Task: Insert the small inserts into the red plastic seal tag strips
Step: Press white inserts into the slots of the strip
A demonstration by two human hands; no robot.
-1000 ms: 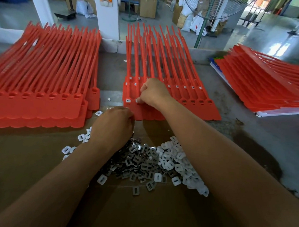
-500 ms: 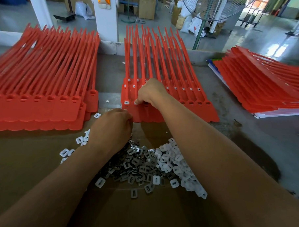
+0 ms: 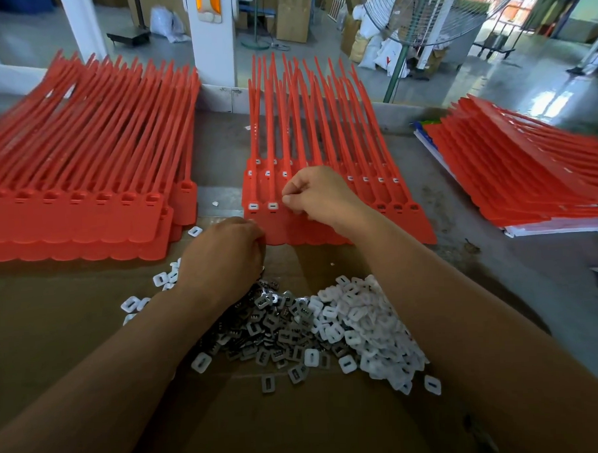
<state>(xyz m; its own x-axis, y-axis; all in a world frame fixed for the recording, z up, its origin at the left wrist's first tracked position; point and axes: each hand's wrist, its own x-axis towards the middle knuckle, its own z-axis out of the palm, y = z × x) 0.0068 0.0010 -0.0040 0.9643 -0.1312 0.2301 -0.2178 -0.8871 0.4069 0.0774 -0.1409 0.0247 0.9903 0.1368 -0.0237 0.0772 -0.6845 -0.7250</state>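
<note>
A stack of red seal tag strips (image 3: 325, 146) lies in the middle of the bench, tails pointing away. Two white inserts (image 3: 262, 206) sit in the leftmost sockets of the top strip. My right hand (image 3: 318, 194) rests on that strip just right of them, fingers curled, thumb and forefinger pinched together over the third socket; what they pinch is hidden. My left hand (image 3: 223, 255) is curled at the strip's near left corner, above a heap of white and grey inserts (image 3: 315, 328) on brown cardboard (image 3: 90, 338). What my left hand holds cannot be seen.
A larger stack of red strips (image 3: 83, 187) with bare sockets lies at the left. Another red stack (image 3: 535, 171) sits on papers at the right. A white pillar (image 3: 210, 41) and a fan (image 3: 428, 11) stand beyond the bench's far edge.
A second white insert now sits in the top strip beside the first. My right hand has shifted a little rightward along the strip. My left hand has stayed at the near left corner.
</note>
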